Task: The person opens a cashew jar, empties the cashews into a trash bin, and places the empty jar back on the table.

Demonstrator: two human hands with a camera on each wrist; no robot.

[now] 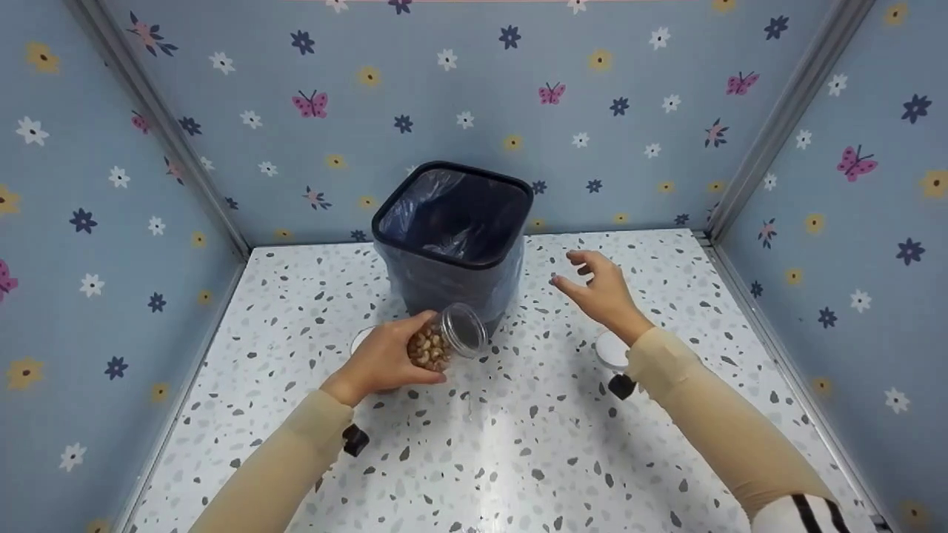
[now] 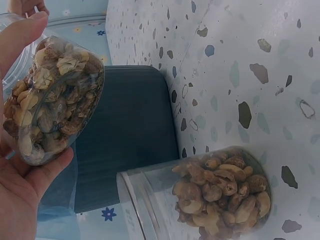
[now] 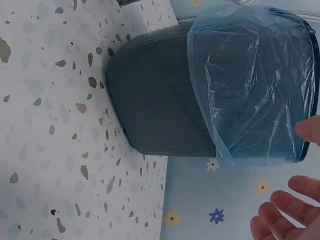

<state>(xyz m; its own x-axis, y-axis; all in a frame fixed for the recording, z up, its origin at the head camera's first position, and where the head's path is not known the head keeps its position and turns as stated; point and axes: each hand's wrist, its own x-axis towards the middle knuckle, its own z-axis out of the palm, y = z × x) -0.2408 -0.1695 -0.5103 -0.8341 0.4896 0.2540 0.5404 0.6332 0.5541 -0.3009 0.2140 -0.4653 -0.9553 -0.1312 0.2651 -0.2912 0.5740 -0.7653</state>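
Note:
My left hand [image 1: 385,355] grips a clear jar of nuts [image 1: 429,349], tilted with its mouth toward the right, just in front of the bin [image 1: 474,289]. The left wrist view shows thumb and fingers round this jar [image 2: 55,95]. A second jar of nuts [image 2: 220,195] stands on the table beside that hand, mostly hidden by it in the head view. My right hand [image 1: 603,292] is raised to the right of the bin, fingers apart and slightly bent, holding nothing. In the right wrist view its fingers [image 3: 287,207] are near the bag-lined bin [image 3: 155,90].
A white round lid [image 1: 612,349] lies on the speckled table [image 1: 518,459] under my right wrist. The bin's black rim [image 1: 378,222] holds a translucent bag, and the bin stands near the back wall [image 1: 474,89]. Patterned walls also rise at the left and right.

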